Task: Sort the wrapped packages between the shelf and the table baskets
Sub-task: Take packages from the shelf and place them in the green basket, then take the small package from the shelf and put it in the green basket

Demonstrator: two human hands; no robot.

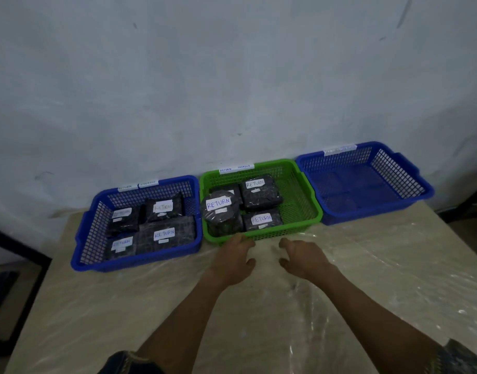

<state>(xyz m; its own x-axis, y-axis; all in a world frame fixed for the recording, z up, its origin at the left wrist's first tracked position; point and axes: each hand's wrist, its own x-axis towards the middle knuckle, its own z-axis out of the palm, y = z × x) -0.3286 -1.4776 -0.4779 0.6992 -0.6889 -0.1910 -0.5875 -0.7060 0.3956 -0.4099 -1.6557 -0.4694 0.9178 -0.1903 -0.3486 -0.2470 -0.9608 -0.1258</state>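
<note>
Left hand (233,255) and right hand (303,256) by green basket (299,209); wrapped packages (261,195) inside

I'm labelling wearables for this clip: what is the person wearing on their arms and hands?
Nothing on the left hand or right hand: no gloves, rings or watch visible. Both forearms are bare. Dark patterned cloth, likely sleeves, shows near each elbow at the bottom edge.

L sleeve (129,361) dark w/ pale cuff trim; R sleeve (464,356) dark, patterned; forearms (194,314) bare.
</note>
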